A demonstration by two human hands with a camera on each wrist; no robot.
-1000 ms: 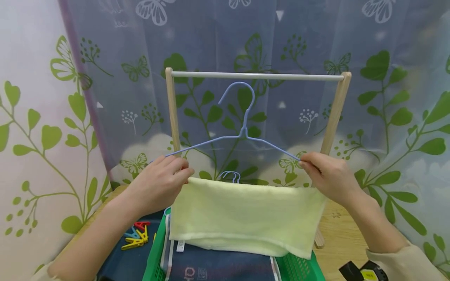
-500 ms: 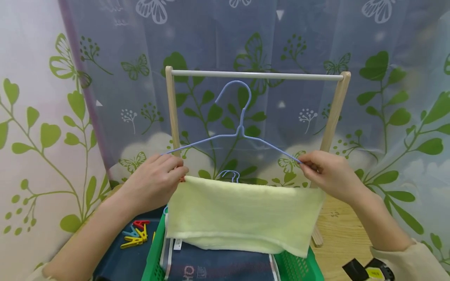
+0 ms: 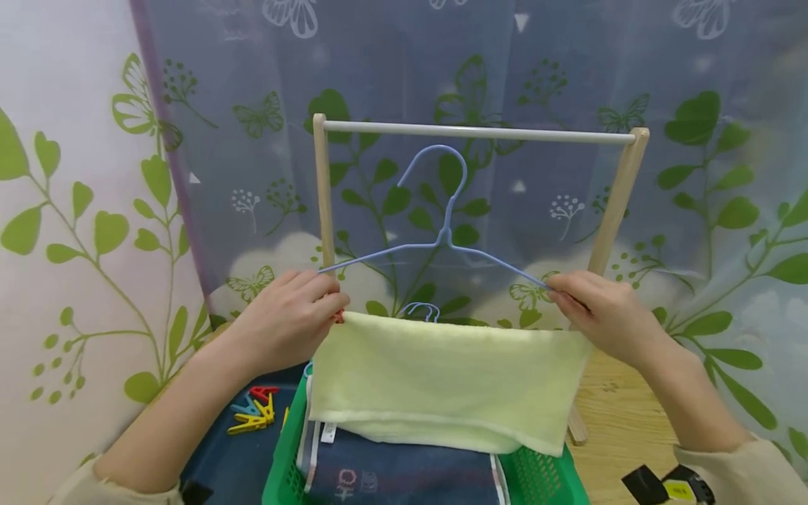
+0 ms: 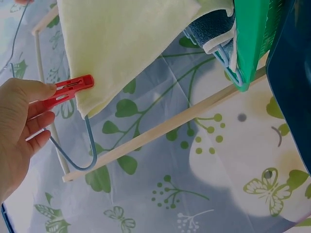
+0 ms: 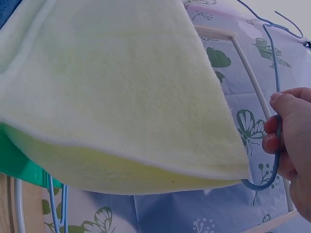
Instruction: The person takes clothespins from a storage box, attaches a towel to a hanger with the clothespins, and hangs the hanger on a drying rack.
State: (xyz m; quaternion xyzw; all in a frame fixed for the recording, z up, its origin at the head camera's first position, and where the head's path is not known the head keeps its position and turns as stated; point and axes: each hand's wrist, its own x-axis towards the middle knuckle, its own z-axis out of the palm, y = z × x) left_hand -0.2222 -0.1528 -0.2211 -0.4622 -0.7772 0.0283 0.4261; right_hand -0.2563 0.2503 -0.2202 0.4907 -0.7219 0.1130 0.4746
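A pale yellow towel (image 3: 448,379) hangs folded over the lower bar of a blue wire hanger (image 3: 447,235), whose hook points up. My left hand (image 3: 293,312) is at the hanger's left end. In the left wrist view its thumb and fingers pinch a red clothespin (image 4: 73,87), which sits on the towel's corner by the hanger's bend. My right hand (image 3: 609,312) grips the hanger's right arm. Seen from the right wrist, the hanger's bent end (image 5: 265,185) passes below the fingers, beside the towel's right edge.
Behind the hanger stands a wooden rack with a white rail (image 3: 473,131). A green basket (image 3: 549,477) below holds a dark blue towel (image 3: 404,466) and more hangers (image 3: 424,308). Several clothespins (image 3: 255,414) lie on a dark blue surface (image 3: 221,449) at left.
Both hands keep their hold and the hanger stays nearly in place before the rack. The red clothespin by my left fingers now shows in the head view. That view has shifted slightly.
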